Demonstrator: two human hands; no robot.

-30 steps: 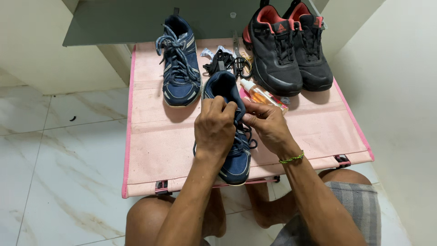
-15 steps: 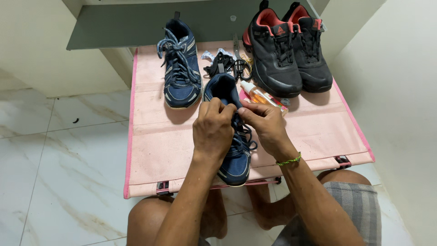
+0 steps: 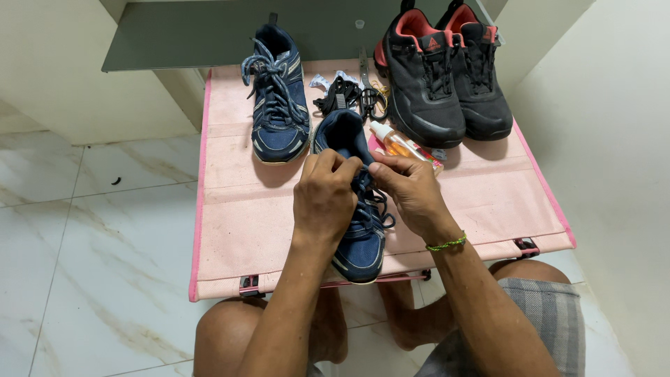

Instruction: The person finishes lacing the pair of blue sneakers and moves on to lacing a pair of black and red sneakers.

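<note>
A dark blue sneaker [image 3: 357,237] lies on the pink fabric table [image 3: 230,230], toe toward me. My left hand [image 3: 324,199] rests on top of it and pinches its dark lace near the tongue. My right hand [image 3: 412,192], with a green thread bracelet at the wrist, pinches the lace from the other side. Both hands meet over the upper eyelets. The lace ends trail loose over the shoe's right side. The matching blue sneaker [image 3: 278,105] stands apart at the back left, laced.
A pair of black sneakers with red lining [image 3: 447,77] sits at the back right. Between the shoes lie scissors and dark laces [image 3: 352,94] and a small orange bottle [image 3: 401,145]. A grey shelf [image 3: 195,35] is behind; my knees are under the table's front edge.
Both hands have kept working the lace at the same spot on the shoe, with small finger shifts only. The view has tilted slightly.
</note>
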